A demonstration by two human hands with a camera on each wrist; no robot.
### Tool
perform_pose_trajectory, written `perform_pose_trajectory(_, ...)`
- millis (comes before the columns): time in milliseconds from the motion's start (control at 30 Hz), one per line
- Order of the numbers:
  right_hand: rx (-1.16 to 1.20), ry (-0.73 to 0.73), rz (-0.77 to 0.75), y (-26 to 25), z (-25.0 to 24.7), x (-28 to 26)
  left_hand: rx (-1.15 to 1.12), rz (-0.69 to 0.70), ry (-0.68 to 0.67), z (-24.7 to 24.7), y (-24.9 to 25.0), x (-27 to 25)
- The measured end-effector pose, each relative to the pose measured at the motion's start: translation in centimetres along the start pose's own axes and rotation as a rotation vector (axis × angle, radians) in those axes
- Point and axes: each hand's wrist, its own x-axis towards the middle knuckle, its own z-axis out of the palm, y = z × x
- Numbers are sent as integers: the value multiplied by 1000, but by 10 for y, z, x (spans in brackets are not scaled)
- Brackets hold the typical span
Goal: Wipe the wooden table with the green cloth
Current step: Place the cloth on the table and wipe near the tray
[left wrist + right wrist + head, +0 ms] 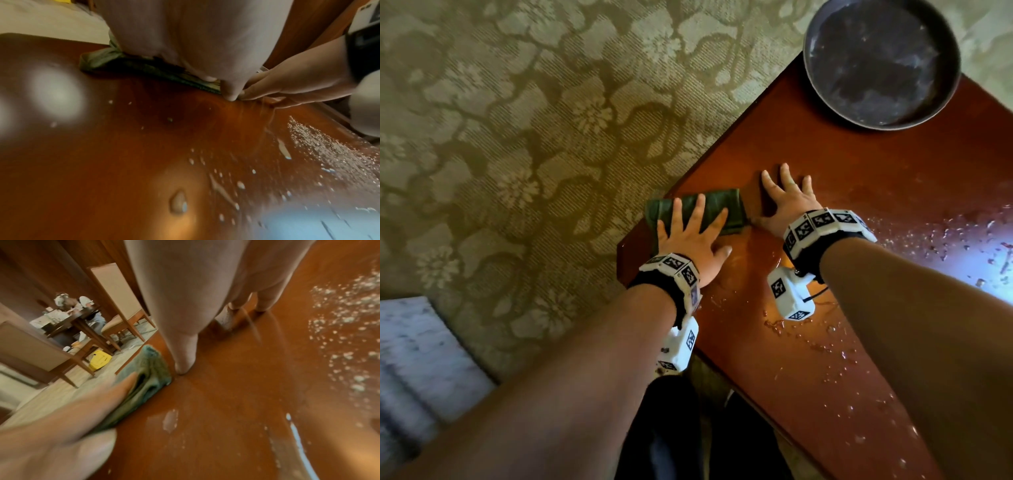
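The fingers (700,205) of the left hand (690,236) are straight and spread apart, pressing flat on the green cloth (717,209), with the thumb lying on the wood at about 4 o'clock from the palm. The cloth is folded into a thick pad and sits at the table's near-left corner, its left end reaching the table edge; in the head view that puts it at roughly 9 o'clock from the frame's centre. Just beside it, at its 3 o'clock, the right hand (786,202) lies palm down on the bare wooden table (859,178), fingers straight and splayed, holding nothing; its thumb points toward the cloth's right end, and the right wrist view shows that thumb tip (184,366) on the wood right next to the cloth's folded edge (148,369). In the left wrist view the left thumb tip nearly meets the right hand's fingertips (249,92), though whether they touch I cannot tell. Water droplets (962,240) speckle the table from 3 to 5 o'clock of the hands, and a wet smear (767,260) lies between the wrists. A dark round pan (881,63) holding water stands on the table's far corner at 1 o'clock, well apart from both hands. Patterned carpet (517,137) covers the floor at left.
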Motion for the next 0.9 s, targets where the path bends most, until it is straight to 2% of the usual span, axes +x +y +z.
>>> perform_pose_trajectory(200, -43, 26, -31, 1, 0, -2, -114, -94, -18, 38, 0, -45)
perform_pose_trajectory(400, -62, 79, -32, -2, 4, -5, -79, -28, -25, 78, 11, -87)
perform_pose_trajectory(500, -119, 122, -99, -10, 7, -5, -37, 0, -17, 73, 0, -83)
perform_pose_trajectory(567, -155, 94, -155, -16, 10, -4, -27, -27, 4, 65, -12, -75)
perform_pose_trajectory(733, -187, 14, -173, -14, 6, 2, -133, -197, 56, 39, -34, -48)
perform_pose_trajectory(900, -241, -16, -215, -10, -3, 6, -262, -317, 96, 41, -5, -41)
